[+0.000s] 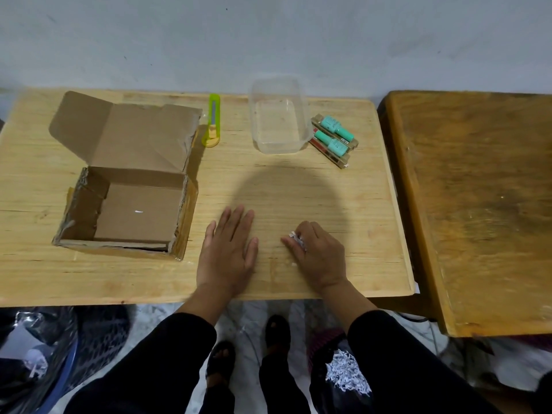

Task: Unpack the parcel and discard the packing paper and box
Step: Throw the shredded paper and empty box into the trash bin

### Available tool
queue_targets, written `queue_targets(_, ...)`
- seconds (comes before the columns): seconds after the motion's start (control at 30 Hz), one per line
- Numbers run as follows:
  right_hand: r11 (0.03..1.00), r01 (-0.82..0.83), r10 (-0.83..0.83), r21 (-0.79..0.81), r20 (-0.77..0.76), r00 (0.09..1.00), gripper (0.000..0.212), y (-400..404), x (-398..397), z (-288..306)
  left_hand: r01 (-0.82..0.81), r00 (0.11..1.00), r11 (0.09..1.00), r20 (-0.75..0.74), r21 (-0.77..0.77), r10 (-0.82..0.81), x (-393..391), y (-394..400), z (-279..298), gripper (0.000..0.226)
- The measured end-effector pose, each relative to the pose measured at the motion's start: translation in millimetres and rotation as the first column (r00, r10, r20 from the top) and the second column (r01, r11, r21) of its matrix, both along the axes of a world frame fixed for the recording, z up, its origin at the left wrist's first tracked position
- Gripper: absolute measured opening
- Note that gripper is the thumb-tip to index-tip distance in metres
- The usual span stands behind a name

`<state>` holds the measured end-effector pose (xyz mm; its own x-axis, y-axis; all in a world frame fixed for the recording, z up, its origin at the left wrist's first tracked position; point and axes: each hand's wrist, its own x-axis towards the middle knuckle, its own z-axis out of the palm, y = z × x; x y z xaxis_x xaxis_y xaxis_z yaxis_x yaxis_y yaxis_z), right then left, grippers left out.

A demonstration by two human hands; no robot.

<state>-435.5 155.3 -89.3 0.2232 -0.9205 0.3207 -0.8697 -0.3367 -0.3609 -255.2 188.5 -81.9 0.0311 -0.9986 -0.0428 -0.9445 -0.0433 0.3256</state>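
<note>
Box (128, 186) sits open and empty at the left. My left hand (230, 249) lies flat on the surface (298, 189); my right hand (316, 252) squeezes paper bits (297, 239). Loose bits could drop.

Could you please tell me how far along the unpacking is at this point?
Done: the open brown cardboard box looks emptied apart from one white scrap, and the teal-capped packaged items lie on the light wooden table. In hand: the right hand gathers white shredded paper scraps; the left hand lies flat. Left: discarding scraps and box.
</note>
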Motion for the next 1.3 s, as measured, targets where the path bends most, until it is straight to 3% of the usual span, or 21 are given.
queue_targets(0.47,1.000,0.010,-0.012,0.015,0.081,0.997,0.028,8.8,-3.5,1.3,0.040,0.999,0.999,0.012,0.016,-0.040,-3.4,1.8,-0.7,0.065)
queue_targets(0.57,0.996,0.039,-0.045,0.079,0.086,0.995,0.028,11.9,-5.8,5.5,0.079,0.996,0.996,0.047,0.049,-0.082,-6.1,0.8,-3.1,0.070)
queue_targets(0.67,0.970,0.134,-0.174,0.203,0.195,0.965,0.026,17.3,-9.5,12.2,0.195,0.981,0.979,0.009,0.054,-0.196,-28.8,1.7,0.1,0.069)
queue_targets(0.8,0.851,0.345,-0.479,0.397,0.312,0.821,0.022,35.4,-22.9,22.6,0.330,0.941,0.941,0.045,0.081,-0.334,-73.2,11.1,2.2,0.061)
queue_targets(0.93,0.667,0.525,-0.743,0.529,0.423,0.519,0.026,64.5,-42.8,25.6,0.375,0.922,0.925,0.076,0.068,-0.379,-92.3,16.1,1.4,0.060)
queue_targets(1.07,0.578,0.664,-0.809,0.474,0.438,0.392,0.031,105.7,-64.6,25.3,0.446,0.891,0.893,0.058,0.066,-0.450,-104.0,21.7,-4.2,0.062)
queue_targets(1.3,0.344,0.781,-0.917,0.521,0.366,0.159,0.033,186.5,-106.8,14.2,0.527,0.847,0.848,0.047,0.057,-0.529,-125.3,37.2,-10.4,0.070)
